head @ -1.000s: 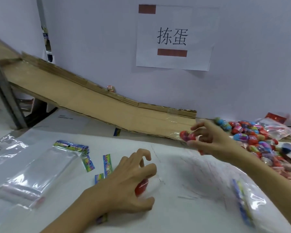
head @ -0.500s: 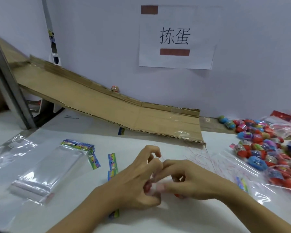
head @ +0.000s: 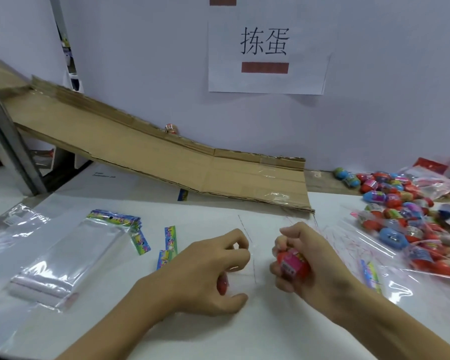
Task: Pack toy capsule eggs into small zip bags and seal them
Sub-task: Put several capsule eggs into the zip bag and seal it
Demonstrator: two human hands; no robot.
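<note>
Nearest, the left hand (head: 213, 268) curls over a clear zip bag (head: 244, 258) with a red egg (head: 222, 285) beneath its palm, while the right hand (head: 307, 263) grips a red-and-pink capsule egg (head: 292, 261) just beside the bag's edge — a narrow gap parts the hands. Bare white counter (head: 213, 214) lies beyond them. Left, a stack of empty bags (head: 70, 253); right, the egg pile (head: 411, 216) — farther back, a cardboard ramp (head: 166, 162).

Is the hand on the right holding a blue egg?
No, the right hand grips a red and pink egg.
</note>
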